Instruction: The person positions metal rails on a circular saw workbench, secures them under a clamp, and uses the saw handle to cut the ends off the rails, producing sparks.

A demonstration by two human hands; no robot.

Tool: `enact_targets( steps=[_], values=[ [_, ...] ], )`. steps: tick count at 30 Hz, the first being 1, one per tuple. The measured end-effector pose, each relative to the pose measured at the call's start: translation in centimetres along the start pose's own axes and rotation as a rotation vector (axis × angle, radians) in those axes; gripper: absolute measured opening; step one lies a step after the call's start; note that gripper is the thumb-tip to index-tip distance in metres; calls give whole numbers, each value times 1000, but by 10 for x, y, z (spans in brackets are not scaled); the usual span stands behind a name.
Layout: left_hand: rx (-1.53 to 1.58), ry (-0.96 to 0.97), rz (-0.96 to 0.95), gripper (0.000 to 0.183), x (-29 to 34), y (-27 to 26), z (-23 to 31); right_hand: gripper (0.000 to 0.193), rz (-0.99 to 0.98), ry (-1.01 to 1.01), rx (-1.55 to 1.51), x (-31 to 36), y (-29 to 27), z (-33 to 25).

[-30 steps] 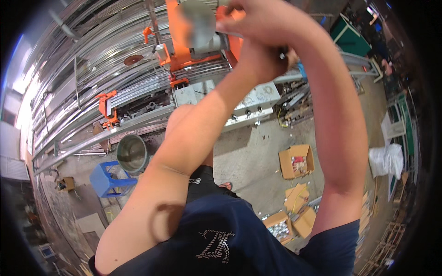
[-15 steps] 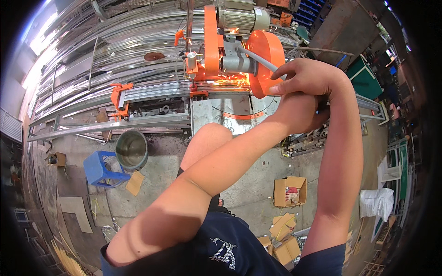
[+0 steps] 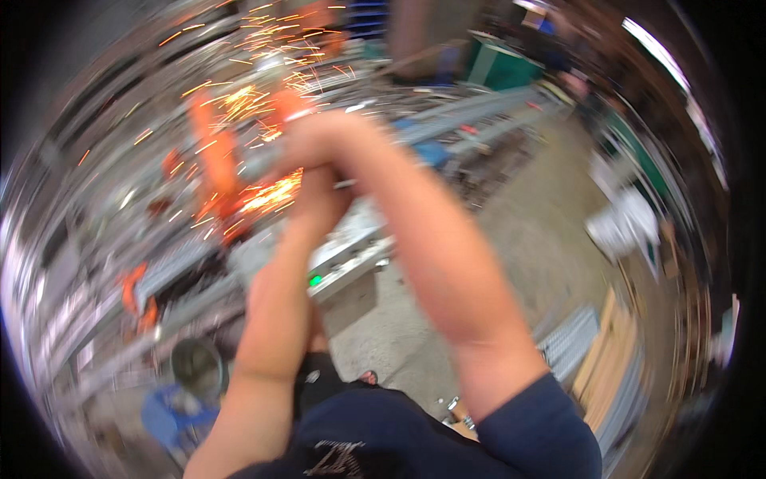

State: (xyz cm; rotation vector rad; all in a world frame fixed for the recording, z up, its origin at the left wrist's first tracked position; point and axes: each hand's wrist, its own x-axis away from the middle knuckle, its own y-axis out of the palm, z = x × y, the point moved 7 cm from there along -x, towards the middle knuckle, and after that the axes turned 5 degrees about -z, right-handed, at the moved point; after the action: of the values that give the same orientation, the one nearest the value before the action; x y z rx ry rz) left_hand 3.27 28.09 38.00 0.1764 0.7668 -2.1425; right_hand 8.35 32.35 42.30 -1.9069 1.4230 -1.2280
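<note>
A cut-off saw with orange guards (image 3: 214, 152) stands ahead of me, blurred by motion. Bright sparks (image 3: 271, 194) spray around it and high above it. My right hand (image 3: 315, 137) is closed at the saw's lever handle, which it now hides. Beneath it and partly covered is my left hand (image 3: 321, 198), closed, with a small pale end showing beside it. What that hand holds is hidden. Left of the saw, a metal profile (image 3: 179, 259) lies along the bench by an orange clamp (image 3: 136, 294). A green light (image 3: 315, 281) glows on the saw's base.
Long metal profiles fill the rack (image 3: 72, 199) at left. A dark bucket (image 3: 198, 366) and a blue stool (image 3: 171, 415) stand on the floor at lower left. At right are a white sack (image 3: 626, 223) and stacked long boards (image 3: 602, 359). A green box (image 3: 503, 62) stands far off.
My view has swung right, so the saw now appears further left. My hands stay together at the saw, arms more outstretched. The sparks now spread much wider and higher.
</note>
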Motion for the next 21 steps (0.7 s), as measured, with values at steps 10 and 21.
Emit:
enact_targets(
  steps=[10,21],
  values=[
    [-790,39,-106,55,-41,-6,-94,63,-29,163,-134,22,13,-6],
    [-705,50,-303,49,-46,9,-127,57,289,235,-246,0,28,6]
  ],
)
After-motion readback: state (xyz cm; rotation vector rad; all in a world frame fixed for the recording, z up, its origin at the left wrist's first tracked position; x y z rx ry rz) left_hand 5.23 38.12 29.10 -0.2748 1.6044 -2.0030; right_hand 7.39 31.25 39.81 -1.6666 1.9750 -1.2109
